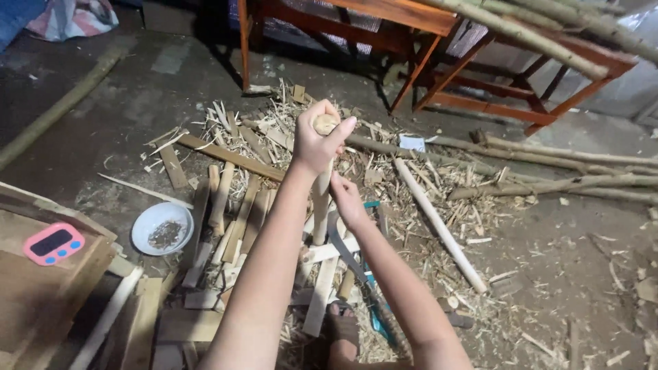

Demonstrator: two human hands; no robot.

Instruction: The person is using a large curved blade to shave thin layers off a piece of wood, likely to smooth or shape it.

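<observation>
A wooden stick stands upright over the floor, amid shavings and split slats. The left hand is wrapped tight around its rounded top end, thumb across. Lower down, the right hand is closed on what seems to be the handle of a curved blade, just beside the stick's shaft; the grip itself is partly hidden. To shave well, the top should be kept steady and the edge drawn away from the sandalled foot below. A white bowl sits to the left, a pale pole to the right.
</observation>
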